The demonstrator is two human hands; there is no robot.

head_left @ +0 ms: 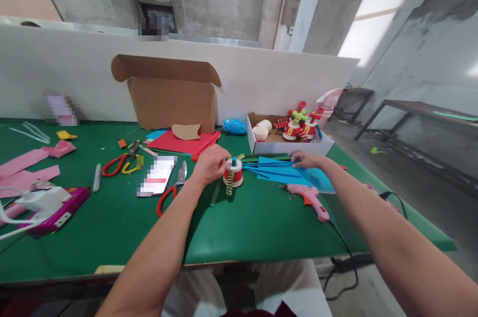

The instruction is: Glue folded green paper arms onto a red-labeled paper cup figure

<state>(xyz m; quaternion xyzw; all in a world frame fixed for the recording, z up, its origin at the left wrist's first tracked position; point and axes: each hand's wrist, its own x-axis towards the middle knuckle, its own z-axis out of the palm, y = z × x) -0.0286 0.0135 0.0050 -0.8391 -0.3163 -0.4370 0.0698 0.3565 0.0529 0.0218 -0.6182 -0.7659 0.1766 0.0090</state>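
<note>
My left hand (211,165) is curled, with its fingers closed against the left side of the paper cup (232,173). The cup is red and white and stands upside down on the green table cover (261,222), near the middle of the table. A folded paper spring (230,183) hangs down its near side.

My right hand (308,159) lies to the right of the cup, palm down, with its fingertips on the blue paper strips (274,165). I cannot tell whether it pinches a strip or only rests on them. The strips lie on a blue sheet (309,177) just right of the cup.

A pink glue gun (308,200) lies on the near side of the sheet, with its cable running off the near table edge. Red-handled scissors (172,190) lie just left of my left wrist. A white box (289,146) holding similar cup pieces stands on the far side of the sheet. A brown carton (170,100) stands open at the far edge, with red paper (182,142) in front of it.
</note>
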